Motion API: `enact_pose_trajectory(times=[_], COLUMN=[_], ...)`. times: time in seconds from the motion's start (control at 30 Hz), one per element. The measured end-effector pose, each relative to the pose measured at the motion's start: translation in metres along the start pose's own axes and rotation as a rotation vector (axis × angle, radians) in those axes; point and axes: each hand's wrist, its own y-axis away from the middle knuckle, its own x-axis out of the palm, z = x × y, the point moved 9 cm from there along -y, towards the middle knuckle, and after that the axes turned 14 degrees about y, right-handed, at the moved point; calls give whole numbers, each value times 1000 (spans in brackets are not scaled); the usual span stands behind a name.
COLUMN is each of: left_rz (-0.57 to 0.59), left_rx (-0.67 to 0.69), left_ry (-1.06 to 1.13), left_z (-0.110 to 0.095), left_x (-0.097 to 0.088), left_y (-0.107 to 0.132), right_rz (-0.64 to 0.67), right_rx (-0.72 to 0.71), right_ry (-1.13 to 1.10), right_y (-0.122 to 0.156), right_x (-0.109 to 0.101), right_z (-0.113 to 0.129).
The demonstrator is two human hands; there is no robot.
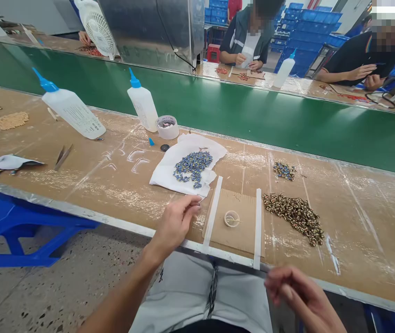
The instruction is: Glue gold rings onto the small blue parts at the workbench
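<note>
White bottles (70,111) (143,104) (283,69) three, left hand (178,222) grip pinched closed, right hand (301,296) blurred, cannot tell

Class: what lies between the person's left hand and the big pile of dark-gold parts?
Head view: a taped-down cardboard pad bearing a small round cap lies between the left hand and the parts pile.

Factory assembly line, shown by long green belt (218,111). Taped cardboard bench (114,185) set along belt's near side; bottles (72,111) and part piles (296,215) laid on it. Second bench (287,85) seen along belt's far side, workers (249,37) seated there over small parts (222,70). Blue crates (315,27) stacked beyond belt, behind workers. Fan (96,27) stood at belt's far edge.
</note>
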Motion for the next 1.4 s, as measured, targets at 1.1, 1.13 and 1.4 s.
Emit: enact_pose_trajectory(times=[1.1, 1.13, 1.4], left_rz=[349, 351, 332], left_rx=[-283, -284, -188], left_ry=[492, 472, 312], left_z=[22, 23, 19], left_x=[82, 83, 85], left_y=[29, 29, 28], right_rz=[-378, -414, -555], right_rx=[-412, -392, -290], right_ry=[285, 210, -140], right_y=[-100, -96, -67], right_x=[8, 4, 6], right_z=[89, 85, 45])
